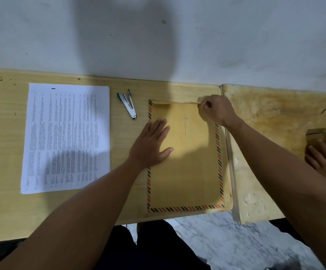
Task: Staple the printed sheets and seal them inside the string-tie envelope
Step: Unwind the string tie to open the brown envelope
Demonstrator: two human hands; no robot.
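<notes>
The flap edge of the brown string-tie envelope (pixel 185 158) is being pinched by the right hand (pixel 215 110), whose fingers are curled around the far right part of that edge. The left hand (pixel 150 143) is being laid flat on the left half of the envelope, fingers straight and spread, nothing being grasped by it; its outer edge is overhanging the striped left border. The envelope is being held down lengthwise on the wooden table (pixel 4 133), its near edge lying just beside the table's near edge and its right border just beside the table's right edge. A small metal eyelet (pixel 186 119) is being shown on the envelope's face, between the two hands, with a thin line running down from it.

The stapler (pixel 128 104), white with green ends, is lying on the table just beside the envelope's far left corner, apart from both hands, with its jaws spread. The printed sheets (pixel 66 137) are lying as one stack well to the left of the envelope, toward the table's left part, untouched by either hand. A second, rougher wooden surface (pixel 275 133) is adjoining the table's right edge. Another hand (pixel 323 160) is resting on it at the frame's right side, near a cardboard piece (pixel 317 138).
</notes>
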